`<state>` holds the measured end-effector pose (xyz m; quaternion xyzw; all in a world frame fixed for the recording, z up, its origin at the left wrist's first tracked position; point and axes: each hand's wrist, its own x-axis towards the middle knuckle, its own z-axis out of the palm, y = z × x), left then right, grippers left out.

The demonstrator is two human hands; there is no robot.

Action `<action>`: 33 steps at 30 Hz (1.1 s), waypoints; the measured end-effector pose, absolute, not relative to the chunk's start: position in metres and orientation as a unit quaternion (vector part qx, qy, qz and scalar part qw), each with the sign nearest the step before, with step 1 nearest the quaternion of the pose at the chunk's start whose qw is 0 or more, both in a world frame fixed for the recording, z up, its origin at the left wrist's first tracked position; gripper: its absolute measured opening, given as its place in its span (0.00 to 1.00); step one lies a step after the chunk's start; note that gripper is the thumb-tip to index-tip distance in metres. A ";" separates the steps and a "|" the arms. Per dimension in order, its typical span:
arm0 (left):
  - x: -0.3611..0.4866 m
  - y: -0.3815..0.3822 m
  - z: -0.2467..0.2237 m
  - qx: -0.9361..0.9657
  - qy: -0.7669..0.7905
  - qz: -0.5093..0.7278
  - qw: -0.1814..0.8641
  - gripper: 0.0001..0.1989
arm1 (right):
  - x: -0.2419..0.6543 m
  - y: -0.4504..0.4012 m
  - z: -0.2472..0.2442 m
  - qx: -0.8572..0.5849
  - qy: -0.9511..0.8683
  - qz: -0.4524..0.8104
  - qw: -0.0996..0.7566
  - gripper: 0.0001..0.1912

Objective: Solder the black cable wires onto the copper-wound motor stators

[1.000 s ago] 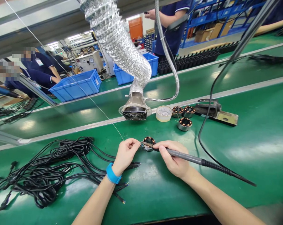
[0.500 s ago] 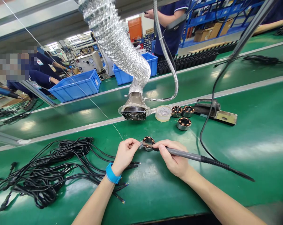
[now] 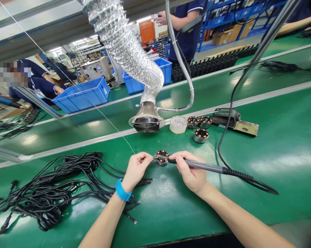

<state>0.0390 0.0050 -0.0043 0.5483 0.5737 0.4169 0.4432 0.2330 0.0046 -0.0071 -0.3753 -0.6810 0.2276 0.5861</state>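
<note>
My left hand (image 3: 138, 169), with a blue band on its wrist, is closed in a pinch on a thin solder wire (image 3: 128, 143) that runs down from the upper left. Its fingertips are at the left edge of a small ring-shaped motor stator (image 3: 162, 162) with copper windings, which sits on the green bench. My right hand (image 3: 193, 172) is wrapped round the grey handle of a soldering iron (image 3: 209, 166). The iron's thin tip reaches leftward across the stator towards my left fingertips. Exactly where the tip touches is too small to tell.
Black cables (image 3: 54, 186) with stripped ends lie at left. A fume extractor hood (image 3: 146, 120) hangs ahead. Behind the stator are a tape roll (image 3: 178, 124), three more stators (image 3: 201, 136) and a metal stand (image 3: 235, 124). Beyond are blue bins (image 3: 83, 96) and co-workers.
The whitish haze at my left fingertips is gone. The soldering iron and my right hand have shifted slightly. In the background, a co-worker's hand has opened out.
</note>
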 end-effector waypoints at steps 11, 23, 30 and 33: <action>0.036 0.004 -0.006 0.577 0.540 0.421 0.446 0.11 | 0.216 0.016 -0.017 -0.325 -0.748 0.195 0.545 0.13; 0.035 -0.002 -0.002 0.650 0.538 0.398 0.359 0.11 | 0.200 0.025 -0.038 -0.282 -0.809 0.196 0.477 0.27; 0.029 -0.003 0.002 0.681 0.534 0.353 0.355 0.09 | 0.204 0.021 -0.047 -0.278 -0.825 0.184 0.456 0.30; 0.026 -0.002 0.002 0.665 0.534 0.338 0.399 0.10 | 0.206 0.017 -0.047 -0.287 -0.822 0.187 0.455 0.28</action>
